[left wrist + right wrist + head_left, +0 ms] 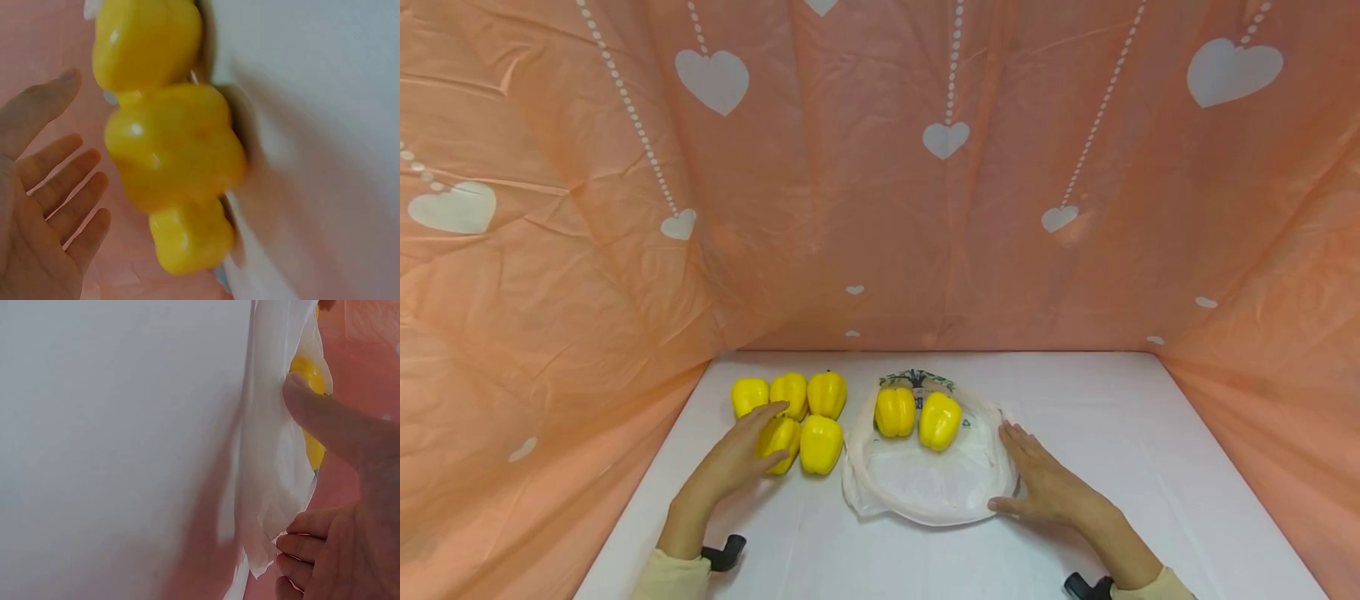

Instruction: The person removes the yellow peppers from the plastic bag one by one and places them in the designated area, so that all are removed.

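Observation:
My left hand [739, 450] hovers over a yellow bell pepper [783, 446] at the near left of a group, fingers spread. The left wrist view shows a gap between that hand [47, 194] and the peppers [178, 147]. To the right lies a thin whitish plastic bag [925, 487], its mouth spread wide, with a printed tree at its far side. Two yellow bell peppers [895, 412] rest in it. My right hand [1048, 483] is at the bag's right rim, thumb and fingers extended. In the right wrist view its thumb lies by the bag's edge [275, 444].
More yellow bell peppers [827, 395] stand close together at the left of the white table [1150, 433]. Orange sheeting [880, 208] with white hearts walls off the back and both sides. Black wrist mounts [726, 553] sit on both forearms.

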Demonstrator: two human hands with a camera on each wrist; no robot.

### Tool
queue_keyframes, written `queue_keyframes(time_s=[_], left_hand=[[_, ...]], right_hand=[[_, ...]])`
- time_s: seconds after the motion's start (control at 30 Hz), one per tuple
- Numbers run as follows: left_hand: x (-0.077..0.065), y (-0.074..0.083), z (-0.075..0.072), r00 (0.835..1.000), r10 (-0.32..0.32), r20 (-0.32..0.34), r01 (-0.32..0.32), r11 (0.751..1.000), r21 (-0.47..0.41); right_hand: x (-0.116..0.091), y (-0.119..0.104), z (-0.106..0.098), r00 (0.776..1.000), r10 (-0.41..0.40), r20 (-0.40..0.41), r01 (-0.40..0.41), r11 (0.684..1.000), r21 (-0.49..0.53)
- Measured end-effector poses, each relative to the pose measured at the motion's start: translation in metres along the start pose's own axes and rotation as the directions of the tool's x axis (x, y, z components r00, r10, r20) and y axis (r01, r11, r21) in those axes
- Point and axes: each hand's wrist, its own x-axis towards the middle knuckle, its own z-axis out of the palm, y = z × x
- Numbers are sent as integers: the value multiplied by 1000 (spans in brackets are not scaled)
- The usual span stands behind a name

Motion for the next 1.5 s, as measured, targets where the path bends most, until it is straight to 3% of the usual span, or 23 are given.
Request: queue_keyframes(time_s=[0.23, 0.57, 0.93, 1.5], left_hand=[[14, 19, 10, 998, 66, -1, -66, 998, -9], [36, 50, 24, 991, 107, 83, -106, 994, -23], [59, 77, 45, 965, 215, 150, -216, 976, -10], [90, 115, 66, 939, 230, 256, -238, 971, 1]], right_hand=[[0, 1, 0, 1000, -6, -7, 6, 1000, 9], [0, 2, 2, 1000, 3, -10, -3, 1000, 8], [0, 2, 3, 1000, -1, -15, 1, 1000, -4], [0, 2, 4, 1000, -1, -14, 1, 1000, -10]])
